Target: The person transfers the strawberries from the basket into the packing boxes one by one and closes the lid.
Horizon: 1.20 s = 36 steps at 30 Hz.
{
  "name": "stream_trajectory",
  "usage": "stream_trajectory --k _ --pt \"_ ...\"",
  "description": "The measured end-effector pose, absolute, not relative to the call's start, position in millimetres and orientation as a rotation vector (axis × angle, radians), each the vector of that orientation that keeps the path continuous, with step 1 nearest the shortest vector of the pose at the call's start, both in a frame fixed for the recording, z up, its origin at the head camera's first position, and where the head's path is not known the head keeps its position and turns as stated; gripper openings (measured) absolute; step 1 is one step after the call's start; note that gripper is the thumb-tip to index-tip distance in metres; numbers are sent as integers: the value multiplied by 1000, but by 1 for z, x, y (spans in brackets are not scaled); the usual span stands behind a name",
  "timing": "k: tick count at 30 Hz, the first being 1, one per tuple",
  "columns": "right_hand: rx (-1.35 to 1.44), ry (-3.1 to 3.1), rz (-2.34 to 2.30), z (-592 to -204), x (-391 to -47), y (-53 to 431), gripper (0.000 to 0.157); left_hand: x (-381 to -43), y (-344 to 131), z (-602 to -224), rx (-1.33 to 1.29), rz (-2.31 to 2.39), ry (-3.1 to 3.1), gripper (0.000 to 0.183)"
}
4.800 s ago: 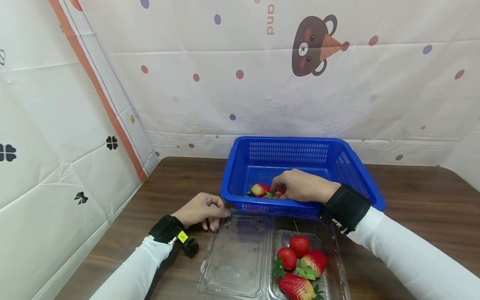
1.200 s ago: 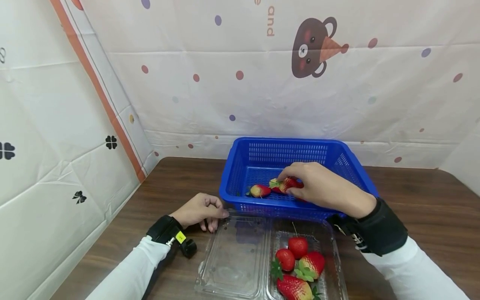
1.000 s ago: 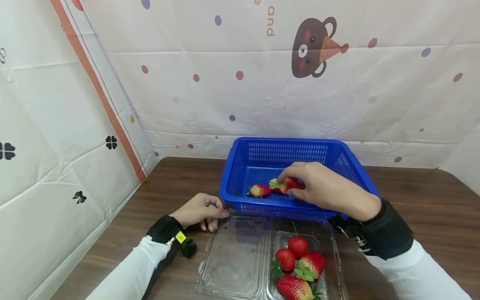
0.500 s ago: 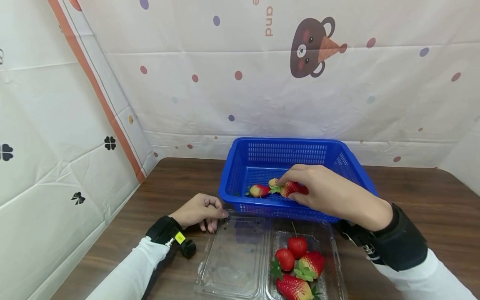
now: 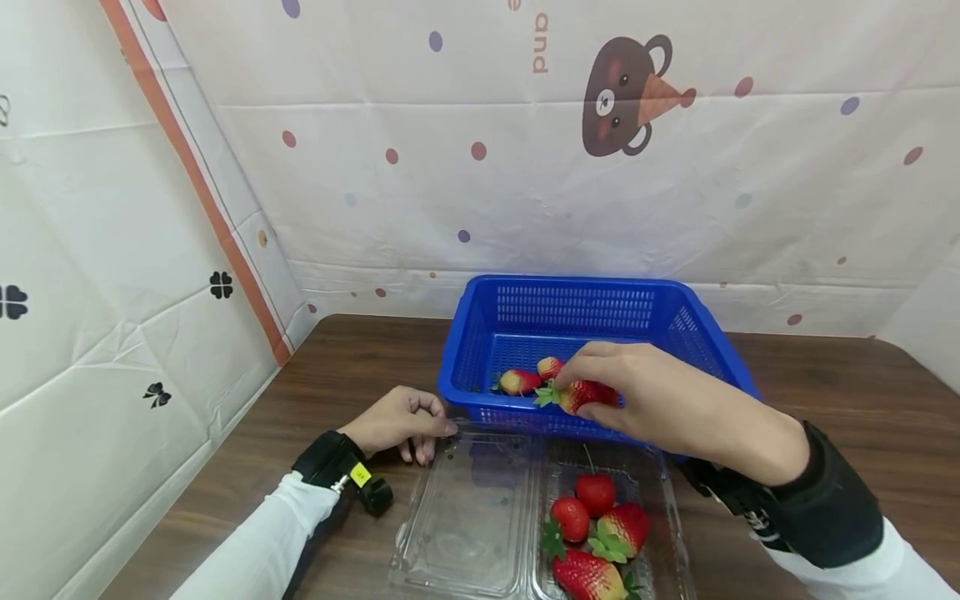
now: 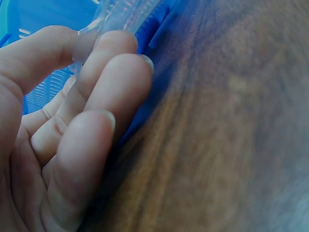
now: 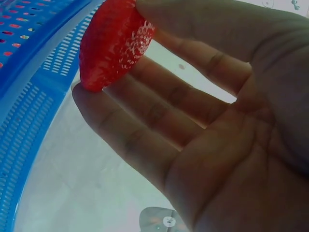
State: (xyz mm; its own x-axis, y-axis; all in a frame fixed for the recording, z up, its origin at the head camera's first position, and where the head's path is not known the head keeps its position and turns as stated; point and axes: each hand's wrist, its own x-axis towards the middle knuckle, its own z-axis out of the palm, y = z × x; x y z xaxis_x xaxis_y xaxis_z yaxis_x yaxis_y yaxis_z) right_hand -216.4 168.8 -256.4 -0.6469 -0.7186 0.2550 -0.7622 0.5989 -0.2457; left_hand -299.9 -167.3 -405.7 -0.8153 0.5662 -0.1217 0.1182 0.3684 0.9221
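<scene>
My right hand (image 5: 652, 396) pinches a strawberry (image 5: 591, 397) between thumb and fingers, just over the front rim of the blue basket (image 5: 577, 283). In the right wrist view the strawberry (image 7: 113, 41) is at the fingertips, apart from the palm. Two strawberries (image 5: 519, 382) lie on the basket floor, one partly behind the held one. My left hand (image 5: 397, 421) pinches the far left corner of an opened clear plastic clamshell box (image 5: 472, 521). In its right half lie two strawberries (image 5: 628, 525), a stemmed cherry (image 5: 596, 494) and a small round red fruit (image 5: 572, 517).
The clamshell box lies directly in front of the basket on a brown wooden table (image 5: 360, 350). Patterned white cloth (image 5: 375, 208) hangs behind the table and along its left side. The box's near edge runs out of the head view.
Earlier my right hand was down among the strawberries in the basket. It has since lifted one and brought it nearer and slightly right. My left hand stays at the box corner.
</scene>
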Motion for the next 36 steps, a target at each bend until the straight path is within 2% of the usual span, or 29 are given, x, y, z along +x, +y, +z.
stream_trajectory --k 20,36 --pt "1498 -2721 582 -252 -199 165 31 -301 -166 -406 602 1429 2223 31" --pt "1485 -2944 553 -262 -199 154 29 -301 -167 -407 611 1442 2211 31"
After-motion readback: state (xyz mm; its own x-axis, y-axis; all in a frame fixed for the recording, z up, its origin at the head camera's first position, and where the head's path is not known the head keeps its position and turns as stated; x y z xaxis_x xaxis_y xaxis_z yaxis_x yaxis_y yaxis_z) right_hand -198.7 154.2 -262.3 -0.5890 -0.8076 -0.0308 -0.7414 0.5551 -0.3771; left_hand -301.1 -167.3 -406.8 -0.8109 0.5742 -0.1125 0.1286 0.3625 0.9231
